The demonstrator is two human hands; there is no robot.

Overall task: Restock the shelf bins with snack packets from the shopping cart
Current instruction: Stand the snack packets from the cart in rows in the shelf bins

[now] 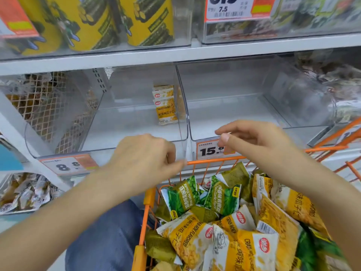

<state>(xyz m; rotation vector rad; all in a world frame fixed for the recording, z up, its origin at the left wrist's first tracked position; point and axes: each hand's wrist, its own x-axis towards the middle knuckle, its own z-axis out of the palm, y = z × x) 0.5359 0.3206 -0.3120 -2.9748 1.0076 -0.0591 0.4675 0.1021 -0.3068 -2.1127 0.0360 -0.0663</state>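
Yellow and green snack packets point(230, 222) lie heaped every which way in the orange shopping cart point(145, 194) below the clear shelf bins point(183, 122). The left hand point(144, 155) hangs loosely curled at the bin front, holding nothing. The right hand point(254, 139) pinches the price tag point(209, 149).

- Yellow snack canisters point(93, 22) with dark green artwork stand side by side on the top shelf.
- An orange-edged price tag point(237, 8) reading 7.5 hangs on the upper right bin.
- A price tag point(68, 165) reading 8.8 sits lower left.
- Another price tag point(210, 150) starts with 15.
- Small silvery wrapped sweets point(27, 192) lie heaped at lower left.
- Blue denim trousers point(109, 241) show below.
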